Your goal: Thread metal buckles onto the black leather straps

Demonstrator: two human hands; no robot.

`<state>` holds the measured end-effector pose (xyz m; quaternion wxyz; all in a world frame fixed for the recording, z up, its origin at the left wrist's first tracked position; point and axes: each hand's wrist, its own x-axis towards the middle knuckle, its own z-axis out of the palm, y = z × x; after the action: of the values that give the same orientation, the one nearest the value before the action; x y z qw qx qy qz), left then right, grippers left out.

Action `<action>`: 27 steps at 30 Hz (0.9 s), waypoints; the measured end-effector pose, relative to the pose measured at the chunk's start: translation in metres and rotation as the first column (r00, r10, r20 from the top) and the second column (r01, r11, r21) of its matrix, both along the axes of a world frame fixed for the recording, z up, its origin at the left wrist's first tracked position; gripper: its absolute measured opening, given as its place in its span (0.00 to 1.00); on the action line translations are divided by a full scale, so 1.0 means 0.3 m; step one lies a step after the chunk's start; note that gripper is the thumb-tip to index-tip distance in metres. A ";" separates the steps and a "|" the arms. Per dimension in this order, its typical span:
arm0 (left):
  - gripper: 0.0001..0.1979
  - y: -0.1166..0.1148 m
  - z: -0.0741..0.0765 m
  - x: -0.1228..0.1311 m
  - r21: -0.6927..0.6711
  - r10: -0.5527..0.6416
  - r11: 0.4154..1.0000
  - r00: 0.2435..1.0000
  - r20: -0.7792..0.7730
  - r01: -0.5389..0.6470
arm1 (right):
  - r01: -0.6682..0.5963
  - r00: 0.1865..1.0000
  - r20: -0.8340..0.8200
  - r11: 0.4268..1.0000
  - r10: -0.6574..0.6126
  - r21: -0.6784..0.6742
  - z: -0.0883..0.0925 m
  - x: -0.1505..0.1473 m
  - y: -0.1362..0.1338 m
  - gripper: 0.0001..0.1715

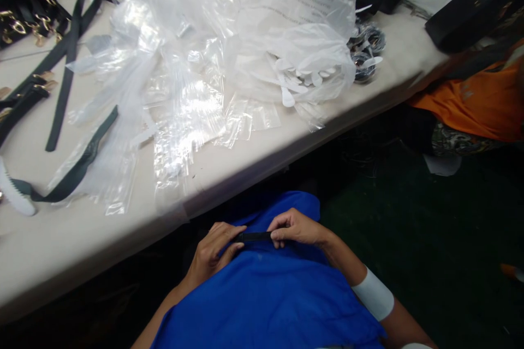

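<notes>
Below the table's edge, over my blue garment (pixel 266 300), my left hand (pixel 213 251) and my right hand (pixel 297 228) pinch the two ends of a short black strap (pixel 254 236). The strap runs level between my fingertips. A white band (pixel 373 293) circles my right forearm.
The pale table (pixel 229 163) carries a heap of clear plastic bags (pixel 184 76), a bag of white pieces (pixel 298 79), dark straps (pixel 65 60), a strap with a white tip (pixel 16 193) and black bags (pixel 470 11). A person in orange (pixel 483 101) sits at the right.
</notes>
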<state>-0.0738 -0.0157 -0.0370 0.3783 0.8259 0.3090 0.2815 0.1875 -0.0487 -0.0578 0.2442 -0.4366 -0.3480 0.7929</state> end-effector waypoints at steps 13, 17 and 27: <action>0.19 -0.007 -0.055 -0.011 0.029 -0.172 0.985 0.985 0.034 0.171 | 0.015 0.994 0.109 1.000 -0.018 0.024 0.041 -0.107 0.005 0.21; 0.20 0.008 -0.040 0.010 0.106 -0.132 0.986 0.991 0.029 0.128 | 0.058 0.994 0.094 0.997 -0.061 0.041 0.048 -0.151 0.022 0.22; 0.18 0.006 -0.009 0.004 0.017 0.006 1.000 0.998 0.061 -0.007 | -0.055 0.996 0.069 0.994 0.048 0.092 0.030 -0.064 0.042 0.26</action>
<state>-0.0725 -0.0139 -0.0397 0.3793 0.8192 0.2975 0.3106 0.1682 -0.0362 -0.0488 0.2322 -0.4416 -0.4037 0.7668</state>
